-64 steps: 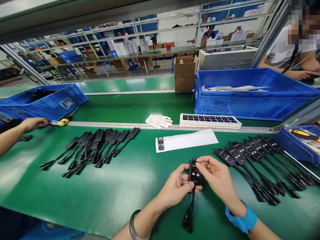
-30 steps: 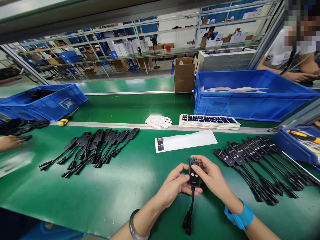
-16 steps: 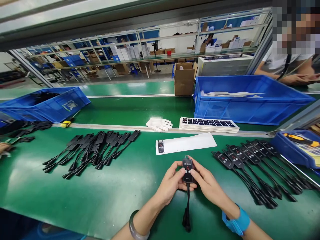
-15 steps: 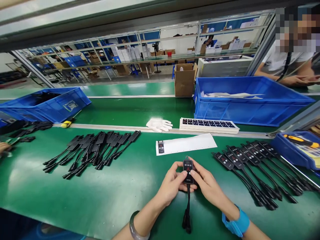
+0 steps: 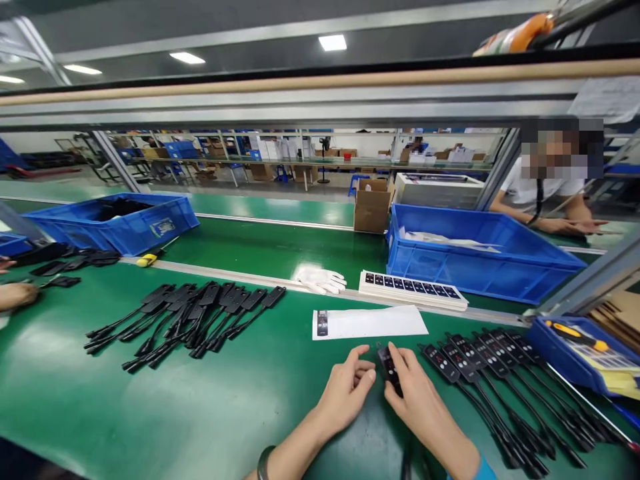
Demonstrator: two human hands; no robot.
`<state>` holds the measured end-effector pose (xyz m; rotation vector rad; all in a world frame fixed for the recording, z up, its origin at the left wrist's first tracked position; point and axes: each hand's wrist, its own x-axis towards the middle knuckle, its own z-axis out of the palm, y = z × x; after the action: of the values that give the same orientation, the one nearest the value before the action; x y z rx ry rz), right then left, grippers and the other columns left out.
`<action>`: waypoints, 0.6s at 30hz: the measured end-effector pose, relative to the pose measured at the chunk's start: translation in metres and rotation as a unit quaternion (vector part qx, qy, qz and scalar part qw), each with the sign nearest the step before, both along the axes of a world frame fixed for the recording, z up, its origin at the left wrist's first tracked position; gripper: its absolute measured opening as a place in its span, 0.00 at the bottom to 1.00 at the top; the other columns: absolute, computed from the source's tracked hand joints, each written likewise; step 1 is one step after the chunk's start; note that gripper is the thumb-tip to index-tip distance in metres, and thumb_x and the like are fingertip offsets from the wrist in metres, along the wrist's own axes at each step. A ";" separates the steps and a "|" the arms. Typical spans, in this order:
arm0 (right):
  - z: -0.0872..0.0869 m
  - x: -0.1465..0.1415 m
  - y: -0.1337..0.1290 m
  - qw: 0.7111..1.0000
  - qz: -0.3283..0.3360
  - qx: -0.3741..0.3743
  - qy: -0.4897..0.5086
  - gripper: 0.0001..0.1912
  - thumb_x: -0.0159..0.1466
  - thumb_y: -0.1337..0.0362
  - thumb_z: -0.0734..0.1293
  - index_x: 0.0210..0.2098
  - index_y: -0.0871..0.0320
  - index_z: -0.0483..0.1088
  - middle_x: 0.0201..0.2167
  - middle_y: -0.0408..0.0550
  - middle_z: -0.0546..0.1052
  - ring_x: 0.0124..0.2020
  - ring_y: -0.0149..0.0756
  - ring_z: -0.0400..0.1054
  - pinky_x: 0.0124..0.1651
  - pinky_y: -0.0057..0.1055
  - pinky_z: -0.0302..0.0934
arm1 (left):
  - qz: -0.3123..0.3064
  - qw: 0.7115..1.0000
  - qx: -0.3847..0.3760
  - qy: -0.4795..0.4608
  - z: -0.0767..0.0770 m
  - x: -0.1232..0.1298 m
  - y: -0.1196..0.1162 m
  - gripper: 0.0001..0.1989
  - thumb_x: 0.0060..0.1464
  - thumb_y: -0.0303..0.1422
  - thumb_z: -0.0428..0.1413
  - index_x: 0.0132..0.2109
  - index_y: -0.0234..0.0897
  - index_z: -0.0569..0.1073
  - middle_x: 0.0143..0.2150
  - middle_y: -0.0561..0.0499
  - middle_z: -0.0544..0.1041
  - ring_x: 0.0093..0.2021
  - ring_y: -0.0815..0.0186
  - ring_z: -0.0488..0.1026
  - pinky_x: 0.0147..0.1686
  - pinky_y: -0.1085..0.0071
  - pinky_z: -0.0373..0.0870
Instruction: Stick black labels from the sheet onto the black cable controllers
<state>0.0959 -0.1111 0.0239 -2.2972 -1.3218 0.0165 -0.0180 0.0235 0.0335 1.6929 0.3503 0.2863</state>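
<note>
My right hand (image 5: 417, 393) is closed around a small black controller (image 5: 389, 367) with printed buttons; its cable hangs down, partly hidden by my wrist. Just left of it, my left hand (image 5: 346, 390) is apart from the controller, fingers loosely curled and spread, with nothing in them. Beyond both hands lies a white label sheet (image 5: 375, 323) that carries a single dark label (image 5: 323, 323) at its left end. To the right, a row of labelled controllers (image 5: 463, 353) with black cables fans out. On the left is a pile of black controllers (image 5: 200, 310) without visible labels.
A stack of label sheets (image 5: 413, 291) and a white glove (image 5: 320, 280) lie near the metal strip. Blue bins (image 5: 480, 267) stand behind, and another blue bin (image 5: 175, 223) is at left. A small blue tray (image 5: 537, 340) holds a yellow cutter. Another person's hand (image 5: 17, 295) shows at far left.
My left hand has let go of the controller. My right hand now holds it alone and has turned it, shifting slightly right. The camera view has tilted up.
</note>
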 end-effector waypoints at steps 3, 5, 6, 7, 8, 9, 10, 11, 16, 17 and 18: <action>-0.001 0.016 -0.004 0.982 -0.087 -0.088 -0.143 0.25 0.55 0.75 0.57 0.53 0.67 0.68 0.38 0.65 0.71 0.38 0.57 0.69 0.35 0.48 0.65 | 0.022 0.967 0.253 -0.002 0.000 0.001 0.012 0.21 0.56 0.33 0.51 0.57 0.39 0.65 0.59 0.41 0.67 0.59 0.54 0.63 0.59 0.52 0.57; 0.003 0.024 0.003 0.974 -0.110 -0.090 -0.179 0.24 0.55 0.76 0.57 0.50 0.67 0.70 0.37 0.68 0.71 0.37 0.62 0.68 0.34 0.54 0.62 | -0.002 0.945 0.325 0.030 0.000 0.003 0.017 0.26 0.54 0.32 0.53 0.60 0.36 0.62 0.66 0.40 0.57 0.66 0.52 0.50 0.64 0.51 0.47; 0.007 0.026 0.011 0.977 -0.100 -0.076 -0.172 0.24 0.55 0.76 0.57 0.50 0.66 0.70 0.38 0.68 0.71 0.38 0.63 0.67 0.34 0.54 0.62 | -0.013 0.938 0.342 0.053 0.000 0.004 0.017 0.29 0.53 0.33 0.54 0.62 0.34 0.60 0.67 0.38 0.52 0.67 0.51 0.45 0.65 0.50 0.44; 0.011 0.027 0.021 0.984 -0.077 -0.059 -0.152 0.24 0.56 0.76 0.57 0.49 0.63 0.71 0.38 0.66 0.71 0.38 0.62 0.67 0.35 0.54 0.62 | -0.021 0.933 0.351 0.074 0.000 0.005 0.017 0.31 0.52 0.34 0.55 0.62 0.31 0.59 0.67 0.36 0.50 0.68 0.49 0.43 0.65 0.49 0.42; 0.015 0.027 0.035 0.990 -0.048 -0.042 -0.128 0.23 0.56 0.76 0.57 0.49 0.60 0.71 0.38 0.63 0.72 0.39 0.60 0.68 0.37 0.52 0.62 | -0.025 0.929 0.357 0.089 -0.001 0.006 0.017 0.33 0.52 0.35 0.56 0.63 0.30 0.58 0.67 0.34 0.49 0.68 0.48 0.42 0.65 0.48 0.41; 0.018 0.027 0.050 0.994 -0.016 -0.028 -0.105 0.22 0.57 0.75 0.58 0.48 0.58 0.72 0.38 0.60 0.73 0.40 0.57 0.68 0.39 0.48 0.63 | -0.026 0.927 0.362 0.096 -0.002 0.006 0.016 0.35 0.51 0.36 0.57 0.63 0.29 0.58 0.67 0.33 0.49 0.68 0.48 0.41 0.65 0.48 0.40; 0.021 0.026 0.067 0.996 0.014 -0.015 -0.087 0.20 0.58 0.74 0.58 0.47 0.57 0.72 0.38 0.57 0.73 0.41 0.52 0.69 0.42 0.43 0.64 | -0.025 0.925 0.366 0.096 -0.004 0.007 0.015 0.37 0.50 0.37 0.58 0.64 0.30 0.56 0.67 0.33 0.49 0.68 0.47 0.41 0.65 0.47 0.40; 0.023 0.025 0.085 0.997 0.041 -0.003 -0.072 0.19 0.59 0.74 0.58 0.46 0.57 0.72 0.38 0.54 0.74 0.42 0.47 0.70 0.44 0.38 0.64 | -0.023 0.924 0.370 0.091 -0.006 0.007 0.014 0.38 0.50 0.38 0.59 0.65 0.31 0.55 0.67 0.33 0.49 0.68 0.47 0.42 0.64 0.47 0.40; 0.018 0.019 0.156 0.994 0.095 0.061 0.005 0.13 0.60 0.71 0.59 0.39 0.60 0.73 0.36 0.51 0.75 0.40 0.39 0.71 0.44 0.31 0.64 | -0.032 0.923 0.377 0.065 -0.022 0.011 0.021 0.43 0.47 0.43 0.60 0.66 0.39 0.52 0.68 0.37 0.50 0.67 0.44 0.44 0.64 0.44 0.40; 0.017 0.016 0.163 0.993 0.094 0.073 0.016 0.11 0.60 0.70 0.60 0.36 0.60 0.73 0.34 0.51 0.74 0.38 0.40 0.72 0.42 0.32 0.65 | -0.031 0.923 0.378 0.059 -0.025 0.012 0.023 0.43 0.46 0.43 0.61 0.66 0.39 0.52 0.68 0.37 0.50 0.67 0.43 0.44 0.63 0.44 0.40; 0.017 0.013 0.167 0.992 0.092 0.085 0.026 0.09 0.59 0.70 0.60 0.33 0.59 0.73 0.32 0.51 0.74 0.36 0.41 0.72 0.40 0.34 0.66 | -0.030 0.923 0.380 0.052 -0.028 0.013 0.025 0.43 0.46 0.43 0.61 0.66 0.39 0.52 0.68 0.38 0.49 0.67 0.43 0.43 0.63 0.44 0.40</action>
<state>0.1088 0.0564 0.0412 -2.0149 -1.4461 0.0234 -0.0054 0.0486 0.0051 2.4884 0.2789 0.3080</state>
